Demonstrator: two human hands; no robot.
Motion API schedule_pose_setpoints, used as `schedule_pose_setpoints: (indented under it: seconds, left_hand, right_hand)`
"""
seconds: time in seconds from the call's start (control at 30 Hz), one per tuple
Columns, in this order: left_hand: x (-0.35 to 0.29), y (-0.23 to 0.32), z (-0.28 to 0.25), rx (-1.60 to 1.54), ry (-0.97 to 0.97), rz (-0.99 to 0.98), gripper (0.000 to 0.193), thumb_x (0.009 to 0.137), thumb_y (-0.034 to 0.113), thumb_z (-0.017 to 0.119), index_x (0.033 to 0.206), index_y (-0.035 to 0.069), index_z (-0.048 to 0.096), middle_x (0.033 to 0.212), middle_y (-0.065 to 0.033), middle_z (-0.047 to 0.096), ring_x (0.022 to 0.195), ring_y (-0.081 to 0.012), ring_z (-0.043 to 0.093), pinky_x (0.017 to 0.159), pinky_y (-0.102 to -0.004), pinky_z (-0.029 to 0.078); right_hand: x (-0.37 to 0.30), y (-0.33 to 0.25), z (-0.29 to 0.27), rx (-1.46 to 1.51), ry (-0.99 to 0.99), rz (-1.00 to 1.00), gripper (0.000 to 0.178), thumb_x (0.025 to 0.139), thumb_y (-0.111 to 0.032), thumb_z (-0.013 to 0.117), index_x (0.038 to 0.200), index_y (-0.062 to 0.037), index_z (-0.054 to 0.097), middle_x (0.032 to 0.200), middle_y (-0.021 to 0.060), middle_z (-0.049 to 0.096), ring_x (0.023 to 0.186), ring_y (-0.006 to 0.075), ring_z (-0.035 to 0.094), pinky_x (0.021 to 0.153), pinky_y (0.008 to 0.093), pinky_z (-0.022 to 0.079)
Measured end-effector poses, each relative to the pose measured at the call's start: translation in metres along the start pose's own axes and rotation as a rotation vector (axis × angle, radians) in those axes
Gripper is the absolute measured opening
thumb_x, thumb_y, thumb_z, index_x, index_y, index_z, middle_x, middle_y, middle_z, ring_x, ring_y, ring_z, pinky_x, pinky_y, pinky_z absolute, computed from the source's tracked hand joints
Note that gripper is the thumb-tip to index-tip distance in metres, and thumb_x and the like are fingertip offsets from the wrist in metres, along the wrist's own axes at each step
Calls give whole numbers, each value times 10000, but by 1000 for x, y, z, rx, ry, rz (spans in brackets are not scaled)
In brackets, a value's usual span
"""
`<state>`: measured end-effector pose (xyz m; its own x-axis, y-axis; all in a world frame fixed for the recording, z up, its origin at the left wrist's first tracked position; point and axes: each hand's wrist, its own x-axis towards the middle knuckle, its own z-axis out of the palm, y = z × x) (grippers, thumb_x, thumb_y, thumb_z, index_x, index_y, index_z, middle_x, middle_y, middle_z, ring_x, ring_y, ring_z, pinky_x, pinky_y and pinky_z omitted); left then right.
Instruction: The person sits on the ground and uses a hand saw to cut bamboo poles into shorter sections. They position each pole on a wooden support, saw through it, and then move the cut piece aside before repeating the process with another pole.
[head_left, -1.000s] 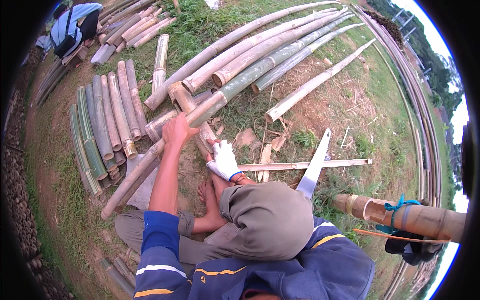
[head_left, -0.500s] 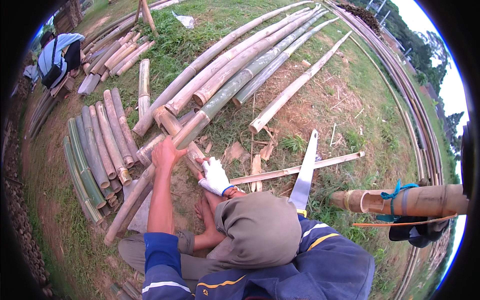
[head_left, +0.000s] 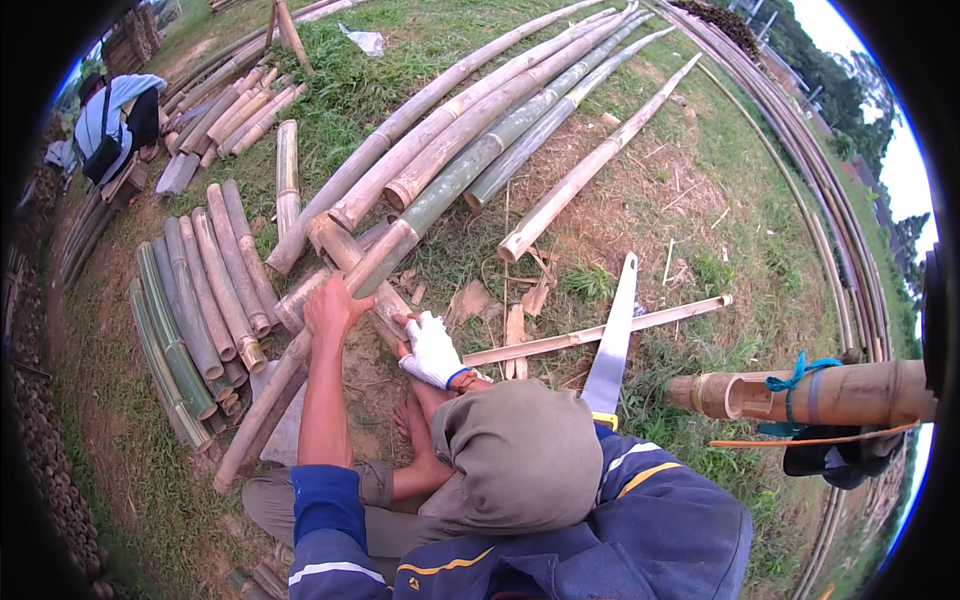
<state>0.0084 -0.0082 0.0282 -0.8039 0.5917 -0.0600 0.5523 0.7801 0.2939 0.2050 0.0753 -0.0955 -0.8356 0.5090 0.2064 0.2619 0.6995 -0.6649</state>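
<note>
My left hand (head_left: 333,307), bare, is closed over a long green-to-tan bamboo pole (head_left: 400,240) where it crosses a thick bamboo piece (head_left: 338,240). A tan pole section (head_left: 262,415) slants down-left below this hand; whether it is the same pole cannot be told. My right hand (head_left: 432,350) wears a white glove with bare fingertips. Its fingers close at the near end of the thick crosspiece, beside my bare feet. A handsaw (head_left: 612,340) stands blade-up beside my right knee, with part of its yellow handle hidden by my sleeve.
Cut bamboo lengths (head_left: 190,310) lie at the left. Long poles (head_left: 450,150) stretch away ahead. A split bamboo strip (head_left: 600,338) lies beyond the knee. Right of me is a notched bamboo tube (head_left: 840,392) tied with blue cord. Another person (head_left: 118,125) sits far left.
The view shifts slightly. Both hands, the poles and the saw stay in place; the far-left person leans a little differently.
</note>
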Motion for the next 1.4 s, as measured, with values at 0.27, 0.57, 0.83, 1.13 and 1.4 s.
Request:
schedule_pose_setpoints:
  seconds: [0.27, 0.57, 0.83, 1.13, 1.4]
  left_hand:
    - [2, 2, -2, -5, -16, -15, 748, 730, 508, 979, 1302, 89, 741, 1201, -217, 814, 1163, -414, 771, 993, -523, 605]
    - [1, 3, -5, -12, -26, -20, 722, 726, 511, 987, 1251, 75, 754, 1192, -226, 813, 1149, -406, 776, 996, -510, 607]
    - [2, 1, -2, -15, -13, -17, 699, 725, 501, 994, 1211, 60, 754, 1164, -237, 815, 1137, -418, 778, 986, -513, 606]
    - [4, -1, -1, 6, -36, -15, 747, 735, 527, 970, 1289, 84, 737, 1197, -223, 811, 1157, -410, 771, 995, -515, 595]
    - [1, 0, 0, -29, 6, 13, 681, 726, 475, 994, 1211, 62, 752, 1168, -231, 813, 1131, -428, 774, 973, -524, 606]
  right_hand:
    - [1, 2, 1, 2, 13, -20, 643, 900, -247, 770, 1514, -153, 603, 1425, 246, 574, 1260, 494, 579, 1081, 586, 526]
    - [1, 2, 3, 42, 42, -53, 642, 904, -205, 754, 1519, -120, 589, 1374, 246, 589, 1223, 476, 594, 1060, 574, 512]
    - [2, 4, 6, 30, 56, -64, 644, 901, -205, 760, 1517, -121, 593, 1365, 247, 595, 1208, 485, 596, 1050, 577, 513]
    - [1, 1, 1, 30, 40, -48, 655, 892, -200, 776, 1517, -124, 595, 1380, 253, 590, 1222, 485, 593, 1058, 575, 509]
    - [2, 4, 3, 49, 43, -48, 636, 895, -211, 775, 1502, -128, 603, 1384, 241, 587, 1227, 481, 593, 1062, 568, 522]
